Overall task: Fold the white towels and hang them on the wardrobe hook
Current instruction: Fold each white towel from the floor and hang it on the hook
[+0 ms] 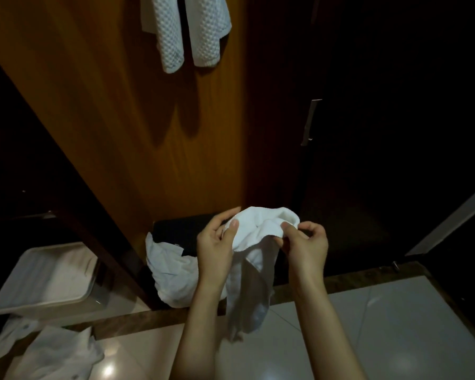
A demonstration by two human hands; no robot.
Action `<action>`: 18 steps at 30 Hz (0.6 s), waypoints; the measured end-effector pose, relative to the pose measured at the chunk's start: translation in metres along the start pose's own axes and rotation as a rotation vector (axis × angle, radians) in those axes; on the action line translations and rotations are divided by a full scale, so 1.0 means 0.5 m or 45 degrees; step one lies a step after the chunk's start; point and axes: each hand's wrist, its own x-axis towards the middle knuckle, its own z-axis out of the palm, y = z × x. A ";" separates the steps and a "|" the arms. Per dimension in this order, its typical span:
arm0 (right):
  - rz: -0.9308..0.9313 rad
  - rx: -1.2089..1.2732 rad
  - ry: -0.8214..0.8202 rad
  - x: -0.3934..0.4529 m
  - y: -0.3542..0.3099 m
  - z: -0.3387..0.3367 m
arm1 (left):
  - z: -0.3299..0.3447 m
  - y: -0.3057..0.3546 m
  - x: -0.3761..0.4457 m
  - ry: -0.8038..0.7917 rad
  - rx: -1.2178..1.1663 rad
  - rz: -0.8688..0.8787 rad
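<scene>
Dim indoor scene, light from above and behind camera. Right side and far left sink into near-black, detail lost. Wooden panel (pixel 126 111) best lit, warm orange. Hanging towels (pixel 187 31) cast two long soft shadows down panel. Glossy floor tiles (pixel 395 325) throw glare: bright spot at lower left, fainter one lower right. Lower part of held towel (pixel 247 305) motion-blurred. Wide-angle bending tilts verticals toward edges. Overall soft, slightly noisy.

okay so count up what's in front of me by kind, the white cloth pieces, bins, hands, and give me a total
White cloth pieces: 5, namely two hanging waffle towels, the held towel, a crumpled cloth against the wardrobe and another floor cloth.
Bins: 1, the pale bin.
Hands: 2, the left hand and right hand.
Total: 8
</scene>
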 end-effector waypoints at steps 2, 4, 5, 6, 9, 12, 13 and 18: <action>0.010 -0.017 0.016 0.001 0.003 0.001 | 0.002 0.001 -0.003 -0.060 0.014 0.004; 0.015 -0.029 0.033 0.001 0.007 0.004 | 0.004 0.000 -0.006 -0.073 0.022 0.004; 0.017 -0.018 0.042 0.000 0.009 0.005 | 0.003 -0.001 -0.007 -0.083 0.012 -0.003; 0.017 -0.003 0.055 -0.002 0.010 0.007 | 0.000 -0.003 -0.009 -0.108 -0.001 -0.012; -0.018 0.026 0.141 -0.006 0.013 0.015 | -0.006 -0.010 -0.013 -0.244 -0.039 -0.037; -0.061 0.068 0.221 -0.010 0.015 0.020 | -0.006 -0.014 -0.016 -0.279 -0.067 -0.050; -0.067 0.081 0.234 -0.011 0.016 0.020 | -0.006 -0.015 -0.016 -0.262 -0.075 -0.056; -0.060 0.161 0.248 -0.017 0.017 0.025 | -0.002 -0.014 -0.014 -0.152 -0.082 -0.052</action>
